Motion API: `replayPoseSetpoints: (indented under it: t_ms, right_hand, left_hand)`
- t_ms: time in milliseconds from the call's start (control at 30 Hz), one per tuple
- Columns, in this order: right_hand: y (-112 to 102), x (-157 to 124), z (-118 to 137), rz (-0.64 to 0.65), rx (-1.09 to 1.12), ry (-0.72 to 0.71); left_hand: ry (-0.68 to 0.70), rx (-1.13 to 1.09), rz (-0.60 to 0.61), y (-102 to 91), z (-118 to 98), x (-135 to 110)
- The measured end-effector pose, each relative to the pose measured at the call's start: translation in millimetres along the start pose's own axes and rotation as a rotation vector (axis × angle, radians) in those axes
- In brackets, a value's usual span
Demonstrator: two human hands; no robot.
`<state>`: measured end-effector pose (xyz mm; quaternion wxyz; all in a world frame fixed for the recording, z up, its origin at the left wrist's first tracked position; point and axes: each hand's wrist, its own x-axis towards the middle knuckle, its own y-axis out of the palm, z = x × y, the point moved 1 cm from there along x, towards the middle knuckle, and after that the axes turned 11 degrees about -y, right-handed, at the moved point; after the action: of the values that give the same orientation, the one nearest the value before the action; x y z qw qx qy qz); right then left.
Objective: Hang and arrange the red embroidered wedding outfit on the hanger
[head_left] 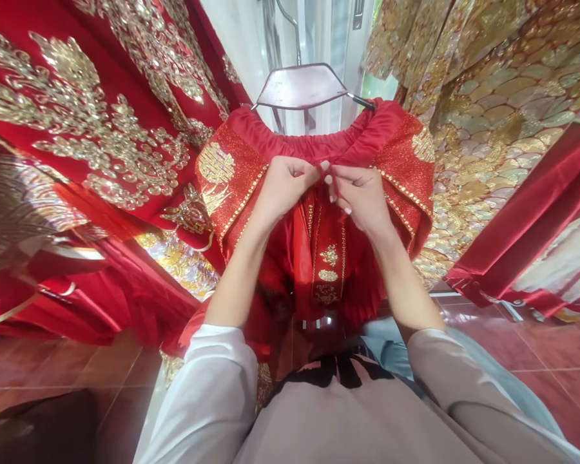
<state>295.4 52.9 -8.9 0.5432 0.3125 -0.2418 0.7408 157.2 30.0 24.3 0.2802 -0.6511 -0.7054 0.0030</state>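
Observation:
A red skirt (319, 232) with gold embroidery hangs in front of me from a dark hanger (303, 87). Its gathered elastic waistband (314, 138) runs across the top. My left hand (283, 187) is closed in a pinch on a thin red cord (334, 183) just under the middle of the waistband. My right hand (362, 196) faces it, fingers curled and pinching the same cord. The fingertips of both hands nearly touch. A narrow embroidered panel (328, 264) hangs below my hands.
Red garments with heavy gold embroidery (87, 142) hang close on the left. Gold scale-patterned cloth (488, 116) and a red satin piece (526, 219) hang on the right. A white door frame (319, 32) stands behind the hanger. Reddish floor tiles (536, 348) lie below.

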Motion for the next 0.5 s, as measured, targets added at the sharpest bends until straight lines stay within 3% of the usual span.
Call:
replayPoseSetpoints:
  t_ms: [100,267,367,500]
  right_hand:
    - [4,-2,-8,0.01,-0.146,-0.104]
    - [0,-1,-16,0.152,-0.463,-0.314]
    - [-1,0,-25,0.198,-0.533,-0.387]
    - [3,-2,-27,0.158,-0.558,-0.411]
  left_hand:
    - [-0.023,-0.004,0.063,-2.8,2,-1]
    - [-0.007,0.072,-0.003,-9.2,5,-7]
    - [0.005,0.217,0.007,-12.9,3,-10]
    - [0.025,0.392,0.086,-11.3,1,-11]
